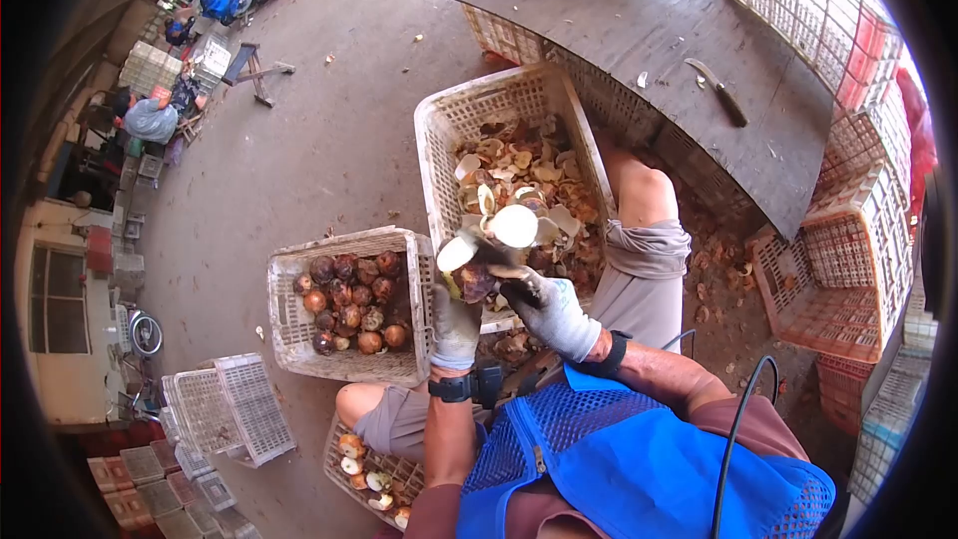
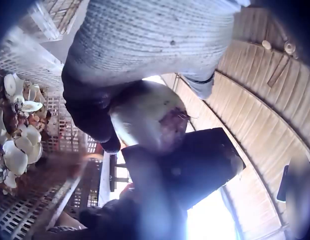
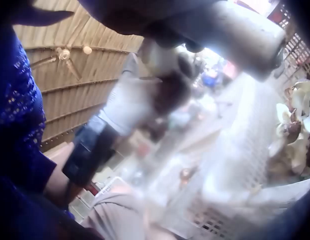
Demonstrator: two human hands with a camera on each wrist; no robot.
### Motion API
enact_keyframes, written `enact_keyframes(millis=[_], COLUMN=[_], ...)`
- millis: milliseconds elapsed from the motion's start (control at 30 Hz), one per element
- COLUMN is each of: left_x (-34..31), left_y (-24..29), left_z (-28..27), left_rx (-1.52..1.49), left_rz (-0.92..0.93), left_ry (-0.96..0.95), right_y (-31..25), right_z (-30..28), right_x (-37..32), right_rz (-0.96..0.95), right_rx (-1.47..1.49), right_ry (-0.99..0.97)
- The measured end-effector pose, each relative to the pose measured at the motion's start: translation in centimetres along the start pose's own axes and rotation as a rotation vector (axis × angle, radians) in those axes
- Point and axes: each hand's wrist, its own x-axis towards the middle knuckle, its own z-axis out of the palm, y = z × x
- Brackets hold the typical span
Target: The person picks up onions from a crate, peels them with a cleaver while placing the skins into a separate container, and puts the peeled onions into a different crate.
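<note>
My left hand (image 1: 456,329), in a pale glove with dark fingers, holds a round bulb (image 2: 145,115) with white flesh and purple patches of skin. In my right hand (image 1: 557,317), gloved alike, is a knife with a broad dark blade (image 2: 195,162), close against the bulb in the left wrist view. A round white cut piece (image 1: 514,226) shows just beyond the blade in the head view. Both hands are over the near edge of a crate (image 1: 431,165) of peelings (image 1: 544,180). The right wrist view is blurred.
Left of the hands, a second crate (image 1: 289,341) holds several unpeeled brown-purple bulbs (image 1: 349,294). Pale peeled bulbs (image 1: 351,446) lie in a crate beside my leg. A curved knife (image 1: 720,92) rests on the grey table (image 1: 599,25). Stacked crates (image 1: 833,269) stand at right.
</note>
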Motion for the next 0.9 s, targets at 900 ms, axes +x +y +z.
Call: enact_keyframes(millis=[900], left_x=[-1.4], left_y=[0.3], left_z=[-2.4], left_rx=[-0.148], left_rz=[-0.204], left_ry=[0.187], right_y=[-0.2], right_z=[-3.3], right_x=[1.6], right_rz=[0.174], right_rx=[0.178], right_ry=[-0.167])
